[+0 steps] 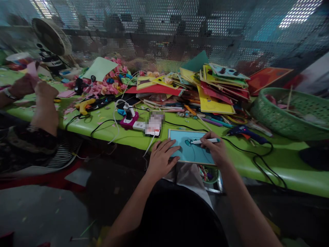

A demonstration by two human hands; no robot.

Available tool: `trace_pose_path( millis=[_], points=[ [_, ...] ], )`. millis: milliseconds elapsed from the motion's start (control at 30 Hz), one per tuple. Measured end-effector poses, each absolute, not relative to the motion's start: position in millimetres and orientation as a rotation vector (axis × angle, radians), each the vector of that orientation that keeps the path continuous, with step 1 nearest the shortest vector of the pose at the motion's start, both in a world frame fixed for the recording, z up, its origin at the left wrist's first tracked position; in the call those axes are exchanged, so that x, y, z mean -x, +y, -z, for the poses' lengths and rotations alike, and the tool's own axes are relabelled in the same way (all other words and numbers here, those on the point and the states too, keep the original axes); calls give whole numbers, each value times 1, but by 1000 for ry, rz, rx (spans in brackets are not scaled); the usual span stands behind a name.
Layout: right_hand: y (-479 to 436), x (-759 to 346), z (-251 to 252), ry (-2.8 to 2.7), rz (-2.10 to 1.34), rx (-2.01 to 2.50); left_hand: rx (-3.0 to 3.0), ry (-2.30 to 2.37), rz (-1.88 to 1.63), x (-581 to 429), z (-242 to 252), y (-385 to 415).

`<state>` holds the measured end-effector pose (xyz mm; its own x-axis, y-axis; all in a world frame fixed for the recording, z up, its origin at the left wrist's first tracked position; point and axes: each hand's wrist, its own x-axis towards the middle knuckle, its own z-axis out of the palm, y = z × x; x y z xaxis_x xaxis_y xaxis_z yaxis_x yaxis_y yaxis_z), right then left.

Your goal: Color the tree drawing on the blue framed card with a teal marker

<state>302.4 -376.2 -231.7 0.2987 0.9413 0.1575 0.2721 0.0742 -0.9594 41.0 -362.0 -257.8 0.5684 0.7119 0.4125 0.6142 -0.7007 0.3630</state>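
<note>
A light blue board (185,154) with a pale frame lies at the front edge of the green table. Dark outlines and a teal patch are drawn on it. My left hand (163,156) rests flat on the board's left side, fingers spread, holding nothing. Pinched in my right hand (214,149) is a white marker (207,141) with a teal end, its tip at the teal patch. My right palm hides the board's right edge.
Behind the board are a phone (153,123), a pink power strip (130,120) and a stack of coloured boards (218,92). A blue glue gun (246,133) and green basket (293,120) stand right. At left, a co-worker's hands (33,85) hold pink paper near a fan (51,37).
</note>
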Motion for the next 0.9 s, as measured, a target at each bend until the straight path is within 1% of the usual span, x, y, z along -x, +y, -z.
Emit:
trace_pose_path(
  millis=[900],
  points=[
    [-376,-305,236,-1203,-790,1425,-2621,1117,-807,-41,258,-362]
  ],
)
